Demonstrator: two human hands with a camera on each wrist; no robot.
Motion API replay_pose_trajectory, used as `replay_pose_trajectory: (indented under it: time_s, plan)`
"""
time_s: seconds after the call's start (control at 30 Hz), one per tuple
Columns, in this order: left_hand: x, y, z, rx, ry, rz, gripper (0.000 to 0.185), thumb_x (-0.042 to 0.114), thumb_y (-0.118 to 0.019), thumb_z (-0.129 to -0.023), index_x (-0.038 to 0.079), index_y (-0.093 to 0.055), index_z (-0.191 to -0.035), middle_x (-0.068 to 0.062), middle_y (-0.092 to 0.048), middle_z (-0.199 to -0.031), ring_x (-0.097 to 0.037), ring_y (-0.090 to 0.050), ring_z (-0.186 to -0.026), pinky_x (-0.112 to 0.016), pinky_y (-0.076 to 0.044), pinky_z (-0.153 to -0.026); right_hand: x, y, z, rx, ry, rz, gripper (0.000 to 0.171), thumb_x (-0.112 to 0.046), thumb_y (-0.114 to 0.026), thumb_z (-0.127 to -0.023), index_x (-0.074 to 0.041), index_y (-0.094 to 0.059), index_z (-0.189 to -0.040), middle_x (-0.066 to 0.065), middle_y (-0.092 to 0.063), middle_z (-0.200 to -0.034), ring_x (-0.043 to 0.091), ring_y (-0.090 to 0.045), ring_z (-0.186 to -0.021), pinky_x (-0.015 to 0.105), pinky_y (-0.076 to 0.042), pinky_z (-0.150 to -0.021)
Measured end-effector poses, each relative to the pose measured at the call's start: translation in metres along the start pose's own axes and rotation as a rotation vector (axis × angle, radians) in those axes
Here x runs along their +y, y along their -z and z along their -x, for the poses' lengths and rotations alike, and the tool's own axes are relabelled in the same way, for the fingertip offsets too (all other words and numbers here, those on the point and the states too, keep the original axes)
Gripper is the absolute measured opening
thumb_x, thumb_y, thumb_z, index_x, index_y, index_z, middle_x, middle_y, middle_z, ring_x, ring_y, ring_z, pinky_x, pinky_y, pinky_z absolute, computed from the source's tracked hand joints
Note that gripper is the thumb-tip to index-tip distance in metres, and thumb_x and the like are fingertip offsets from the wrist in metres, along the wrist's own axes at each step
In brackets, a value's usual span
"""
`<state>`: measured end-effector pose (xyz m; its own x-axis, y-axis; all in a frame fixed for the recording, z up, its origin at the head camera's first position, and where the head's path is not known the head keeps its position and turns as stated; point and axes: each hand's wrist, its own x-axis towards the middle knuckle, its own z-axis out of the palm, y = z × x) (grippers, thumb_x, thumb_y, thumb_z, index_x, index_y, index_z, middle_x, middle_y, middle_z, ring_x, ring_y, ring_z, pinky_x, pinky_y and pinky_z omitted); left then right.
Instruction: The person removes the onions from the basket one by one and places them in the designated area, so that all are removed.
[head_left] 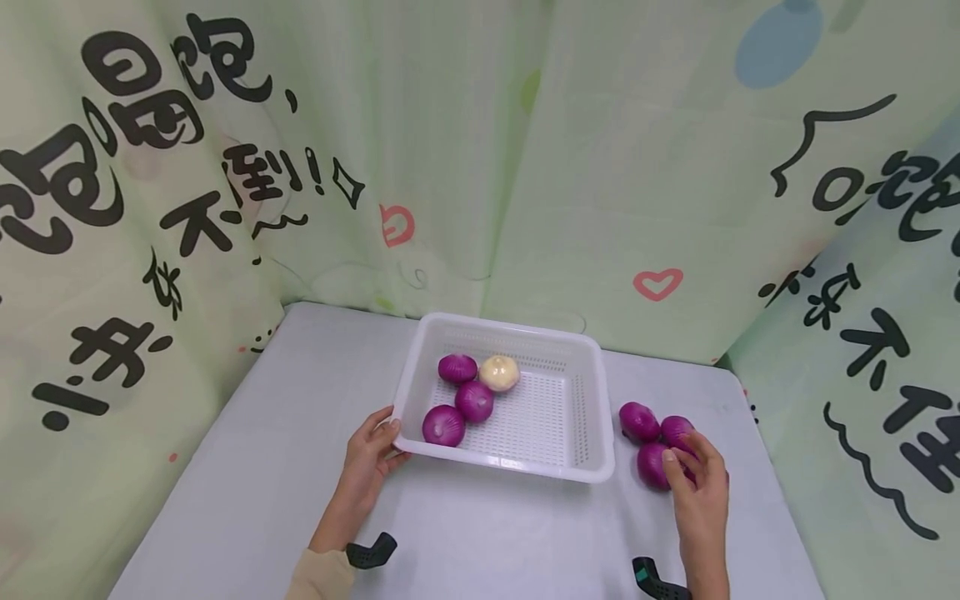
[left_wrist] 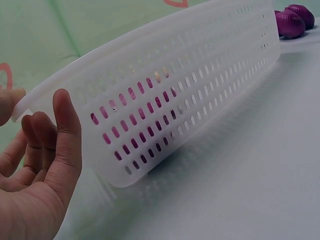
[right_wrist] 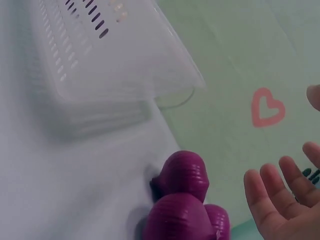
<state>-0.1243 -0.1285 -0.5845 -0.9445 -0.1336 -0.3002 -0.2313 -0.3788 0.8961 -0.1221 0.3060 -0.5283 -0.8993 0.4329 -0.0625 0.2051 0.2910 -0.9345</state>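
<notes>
A white perforated plastic basket (head_left: 525,467) holds several purple onions (head_left: 444,426) and one pale, yellowish-white onion (head_left: 499,373), grouped in its left half. My left hand (head_left: 371,454) grips the basket's near left corner, thumb over the rim (left_wrist: 75,65) and fingers below it. To the right of the basket lies a cluster of purple onions (head_left: 640,422) on the table. Over the near right side of this cluster is my right hand (head_left: 697,487), its fingers bent and spread, partly hiding the onions. In the right wrist view, a gap shows between the right hand's fingers (right_wrist: 272,190) and the onions (right_wrist: 177,220).
A pale cloth-covered table (head_left: 465,533) carries everything. Light green curtains (head_left: 465,167) with black lettering and pink hearts enclose its back and sides. Each wrist wears a black device, one at the left (head_left: 372,552) and one at the right (head_left: 658,581).
</notes>
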Motion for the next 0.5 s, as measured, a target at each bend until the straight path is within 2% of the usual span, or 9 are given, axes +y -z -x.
replay_pose_trajectory:
  time_s: [0.1, 0.27, 0.5]
  plan:
    - [0.000, 0.000, 0.000, 0.000, -0.001, -0.007, 0.050, 0.017, -0.059, -0.106, 0.002, -0.044, -0.151, 0.000, -0.061, -0.105, -0.013, -0.064, -0.091, -0.029, -0.061, -0.080, -0.005, -0.007, 0.004, -0.056, 0.044, -0.023, 0.060, -0.023, -0.063, -0.105, -0.014, -0.037, -0.159, 0.004, -0.045, -0.153, 0.002, -0.047, -0.126, -0.002, -0.039, -0.092]
    - [-0.001, 0.001, 0.000, 0.000, 0.003, -0.007, 0.050, 0.016, -0.059, -0.106, 0.002, -0.044, -0.151, -0.001, -0.062, -0.107, -0.013, -0.065, -0.091, -0.029, -0.061, -0.080, -0.012, -0.019, 0.013, -0.136, 0.090, -0.016, 0.060, -0.024, -0.064, -0.104, -0.016, -0.039, -0.158, 0.001, -0.047, -0.152, 0.000, -0.048, -0.128, -0.001, -0.042, -0.091]
    - [0.001, -0.001, 0.001, 0.011, 0.002, -0.008, 0.049, 0.017, -0.059, -0.106, 0.003, -0.044, -0.151, -0.004, -0.060, -0.109, -0.014, -0.066, -0.094, -0.029, -0.061, -0.080, -0.020, -0.039, 0.023, -0.269, 0.257, -0.078, 0.055, -0.009, -0.064, -0.103, -0.006, -0.043, -0.154, -0.008, -0.052, -0.142, 0.004, -0.055, -0.124, 0.004, -0.046, -0.095]
